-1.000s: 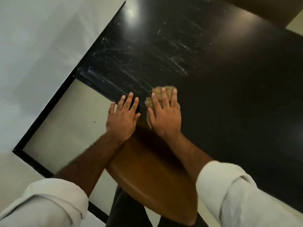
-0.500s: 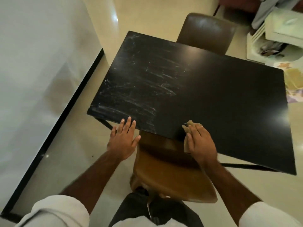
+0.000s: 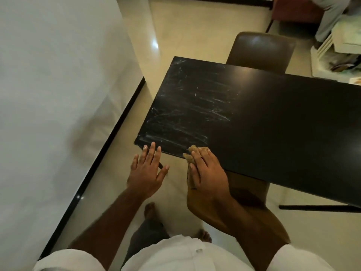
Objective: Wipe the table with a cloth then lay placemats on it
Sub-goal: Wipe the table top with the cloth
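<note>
A black table (image 3: 273, 124) shows a smooth, faintly glossy top, its left end dulled by whitish streaks running to the front corner. On the front edge sits a crumpled tan cloth (image 3: 192, 149) of soft fabric. The near chair (image 3: 254, 190) is glossy brown wood. The far chair (image 3: 261, 49), at the back edge, is shiny, leather-like brown. The cream floor (image 3: 175, 26) gleams; the wall (image 3: 58, 75) is matt white.

Right hand (image 3: 209, 174) presses a tan cloth (image 3: 193, 150) on the black table (image 3: 273, 124) at its near edge.
</note>
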